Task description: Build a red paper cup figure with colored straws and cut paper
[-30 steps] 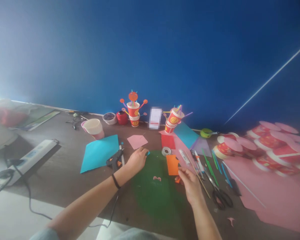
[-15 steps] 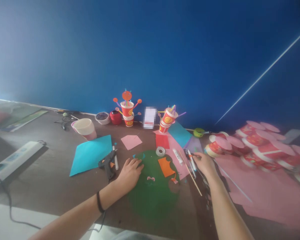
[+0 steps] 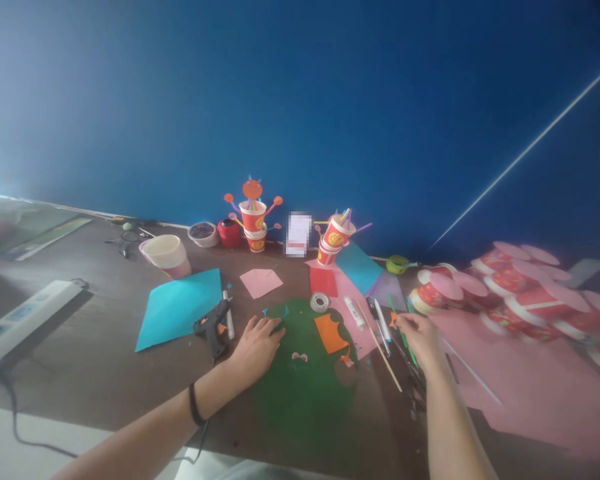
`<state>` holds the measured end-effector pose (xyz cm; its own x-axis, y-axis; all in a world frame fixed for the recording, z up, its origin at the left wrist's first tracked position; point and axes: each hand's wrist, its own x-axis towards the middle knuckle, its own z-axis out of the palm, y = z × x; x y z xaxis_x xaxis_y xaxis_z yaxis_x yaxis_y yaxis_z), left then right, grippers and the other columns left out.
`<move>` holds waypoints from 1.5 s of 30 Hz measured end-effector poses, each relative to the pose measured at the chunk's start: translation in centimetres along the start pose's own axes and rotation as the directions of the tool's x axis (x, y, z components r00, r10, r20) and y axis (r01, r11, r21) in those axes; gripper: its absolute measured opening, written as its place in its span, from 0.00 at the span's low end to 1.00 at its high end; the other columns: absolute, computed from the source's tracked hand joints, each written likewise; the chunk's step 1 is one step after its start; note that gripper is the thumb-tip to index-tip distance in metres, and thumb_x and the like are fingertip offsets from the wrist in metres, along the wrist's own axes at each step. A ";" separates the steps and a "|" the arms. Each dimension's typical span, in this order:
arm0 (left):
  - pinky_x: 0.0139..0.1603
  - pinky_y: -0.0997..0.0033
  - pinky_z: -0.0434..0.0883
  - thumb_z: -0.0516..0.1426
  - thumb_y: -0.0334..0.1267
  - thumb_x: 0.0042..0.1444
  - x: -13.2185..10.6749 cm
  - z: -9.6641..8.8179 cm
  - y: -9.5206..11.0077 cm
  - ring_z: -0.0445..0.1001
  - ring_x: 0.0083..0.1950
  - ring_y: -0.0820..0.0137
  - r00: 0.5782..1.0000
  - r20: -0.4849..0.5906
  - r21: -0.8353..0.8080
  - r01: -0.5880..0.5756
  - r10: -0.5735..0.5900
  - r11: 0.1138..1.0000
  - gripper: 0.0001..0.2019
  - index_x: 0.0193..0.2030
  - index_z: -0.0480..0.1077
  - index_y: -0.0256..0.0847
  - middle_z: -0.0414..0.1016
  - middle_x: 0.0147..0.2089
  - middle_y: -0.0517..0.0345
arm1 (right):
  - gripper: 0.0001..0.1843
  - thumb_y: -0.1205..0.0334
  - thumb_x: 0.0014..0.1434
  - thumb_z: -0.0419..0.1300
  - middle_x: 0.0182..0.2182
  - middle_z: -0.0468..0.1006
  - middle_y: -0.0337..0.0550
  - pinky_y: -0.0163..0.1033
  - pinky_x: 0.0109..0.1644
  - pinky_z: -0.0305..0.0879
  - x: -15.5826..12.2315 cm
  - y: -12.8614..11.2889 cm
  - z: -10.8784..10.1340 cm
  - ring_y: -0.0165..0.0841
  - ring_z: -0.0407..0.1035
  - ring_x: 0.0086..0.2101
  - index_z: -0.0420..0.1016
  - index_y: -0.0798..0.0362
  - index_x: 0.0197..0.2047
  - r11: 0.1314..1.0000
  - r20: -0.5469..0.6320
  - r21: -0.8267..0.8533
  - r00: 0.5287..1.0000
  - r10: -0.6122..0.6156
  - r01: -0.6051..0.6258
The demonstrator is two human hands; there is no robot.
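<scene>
My left hand (image 3: 257, 347) lies flat, fingers stretched, on the left edge of a round green mat (image 3: 305, 400). Two tiny pink-and-white pieces (image 3: 300, 357) and an orange paper offcut (image 3: 331, 333) rest on that mat. To the right, my right hand (image 3: 420, 337) is pinched closed with a small orange piece (image 3: 393, 320) at its fingertips. Thin green sticks (image 3: 405, 337) show just beneath those fingers, partly hidden. Beside them are pens (image 3: 381, 320), a wooden stick (image 3: 383, 347) and a white glue tube (image 3: 354, 312).
A black glue gun (image 3: 214, 327) and blue paper (image 3: 180, 307) lie left of the mat. Behind stand decorated red cup figures (image 3: 253, 217), a tape roll (image 3: 321, 302) and a paper bucket (image 3: 167, 257). Pink-topped red cups (image 3: 525, 287) crowd the right; a power strip (image 3: 30, 320) is far left.
My right hand has shifted slightly right and down from the pens, and the small orange piece and green sticks now show at its fingers. My left hand stays on the mat.
</scene>
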<state>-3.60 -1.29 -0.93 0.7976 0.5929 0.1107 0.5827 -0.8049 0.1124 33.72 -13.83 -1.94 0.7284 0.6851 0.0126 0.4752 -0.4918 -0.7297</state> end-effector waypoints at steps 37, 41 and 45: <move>0.53 0.61 0.67 0.53 0.35 0.55 -4.2 -3.1 0.5 0.68 0.49 0.61 0.967 0.223 -0.230 0.178 -0.126 0.957 0.16 0.50 0.68 0.38 0.67 0.46 0.49 | 0.08 0.60 0.55 0.52 0.35 0.74 0.48 0.40 0.36 0.64 -9.9 -5.3 7.3 0.40 0.71 0.36 0.70 0.52 0.35 0.889 0.212 -0.260 0.921 -0.328 0.377; 0.54 0.61 0.67 0.54 0.37 0.54 -4.3 -3.1 0.5 0.68 0.50 0.61 0.963 0.237 -0.229 0.182 -0.127 0.956 0.18 0.52 0.67 0.40 0.66 0.47 0.49 | 0.07 0.60 0.55 0.51 0.31 0.76 0.45 0.39 0.34 0.63 -9.6 -5.0 7.1 0.38 0.72 0.32 0.68 0.50 0.31 0.916 0.182 -0.237 0.941 -0.285 0.323; 0.53 0.61 0.67 0.55 0.38 0.54 -4.3 -3.3 0.9 0.68 0.49 0.61 0.957 0.260 -0.224 0.185 -0.125 0.957 0.18 0.52 0.67 0.40 0.66 0.46 0.49 | 0.09 0.57 0.55 0.51 0.31 0.78 0.45 0.40 0.34 0.63 -9.4 -4.5 6.4 0.39 0.73 0.31 0.70 0.50 0.34 0.950 0.125 -0.197 0.967 -0.221 0.242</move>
<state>-7.01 -4.45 2.00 0.7316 0.6614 -0.1653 0.6707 -0.6546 0.3489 21.58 -14.62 -3.11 0.5378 0.8385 0.0879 0.7252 -0.4068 -0.5556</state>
